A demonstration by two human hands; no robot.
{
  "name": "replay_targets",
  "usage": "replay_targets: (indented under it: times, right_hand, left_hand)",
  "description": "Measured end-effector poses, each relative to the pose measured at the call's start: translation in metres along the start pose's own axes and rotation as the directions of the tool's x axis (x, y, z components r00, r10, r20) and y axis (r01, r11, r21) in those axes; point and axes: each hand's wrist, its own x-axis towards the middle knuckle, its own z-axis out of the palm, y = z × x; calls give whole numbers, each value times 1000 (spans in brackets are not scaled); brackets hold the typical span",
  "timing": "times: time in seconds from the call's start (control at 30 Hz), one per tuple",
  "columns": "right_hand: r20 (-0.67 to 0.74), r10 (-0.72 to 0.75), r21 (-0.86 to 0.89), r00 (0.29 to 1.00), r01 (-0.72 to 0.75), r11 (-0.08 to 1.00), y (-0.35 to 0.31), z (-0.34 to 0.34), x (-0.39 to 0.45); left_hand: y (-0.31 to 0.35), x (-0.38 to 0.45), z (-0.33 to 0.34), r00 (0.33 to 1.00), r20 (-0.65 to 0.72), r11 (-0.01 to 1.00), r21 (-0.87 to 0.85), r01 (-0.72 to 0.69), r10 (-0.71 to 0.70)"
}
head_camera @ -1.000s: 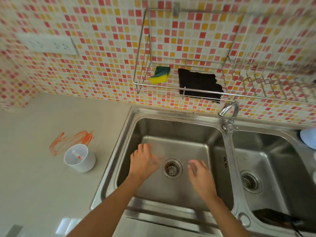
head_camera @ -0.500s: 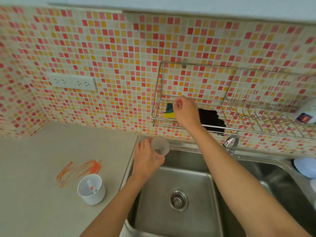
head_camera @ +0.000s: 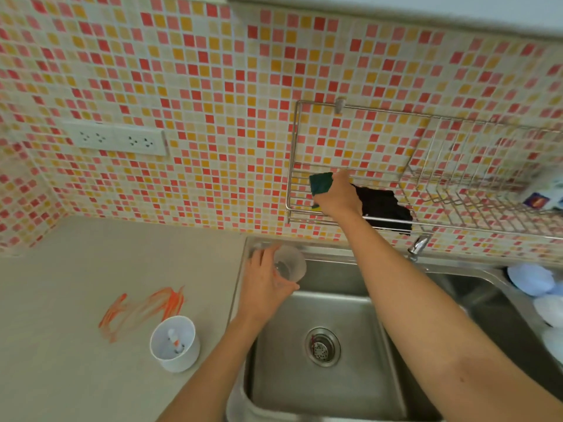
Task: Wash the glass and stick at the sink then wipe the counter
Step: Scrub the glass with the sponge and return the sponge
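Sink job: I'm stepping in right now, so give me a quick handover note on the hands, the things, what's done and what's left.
Left hand: holds the glass over the sink at its back left corner.
Right hand: gripping the sponge at the wall rack.
Stick: in the white cup on the counter, beside the orange smear.
Done: nothing visibly washed; no water running.
Left: wash glass and stick, wipe the smear.

We extend our right arm up and forward, nearly straight, with our right hand point(head_camera: 336, 194) closed, fingers curled and knuckles toward the camera. Our left arm is bent and lower; our left hand point(head_camera: 268, 283) is wrapped in a grasp, thumb forward.
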Motion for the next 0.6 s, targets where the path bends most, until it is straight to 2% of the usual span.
replay_targets:
  times: [0.1, 0.17, 0.23, 0.3, 0.43, 0.53, 0.6]
  right_hand:
    - [-79, -53, 91, 996, 60, 994, -3, -7, -8]
    - [-124, -103, 253, 987, 132, 958, -2, -18, -17]
    - [-157, -96, 498, 983, 163, 852, 2, -33, -37]
    - [-167, -112, 630, 980, 193, 752, 14, -44, -70]
    - [-55, -255, 544, 965, 243, 803, 67, -36, -135]
    - [65, -345, 403, 936, 292, 867, 107, -18, -147]
    - [62, -407, 289, 911, 374, 881, 125, -11, -145]
  left_hand:
    - [-7, -2, 2, 1000, 26, 999, -43, 9, -8]
    - [-10, -4, 4, 999, 50, 998, -56, -8, 11]
    - [-11, -5, 6, 998, 65, 999, -43, -15, 18]
    - [-10, -4, 9, 997, 79, 999, -43, -20, 24]
    - [-4, -2, 18, 989, 141, 998, -55, -31, 39]
    - [5, -2, 23, 977, 206, 997, -53, -48, 57]
    - [11, 0, 27, 969, 232, 997, -14, -81, 82]
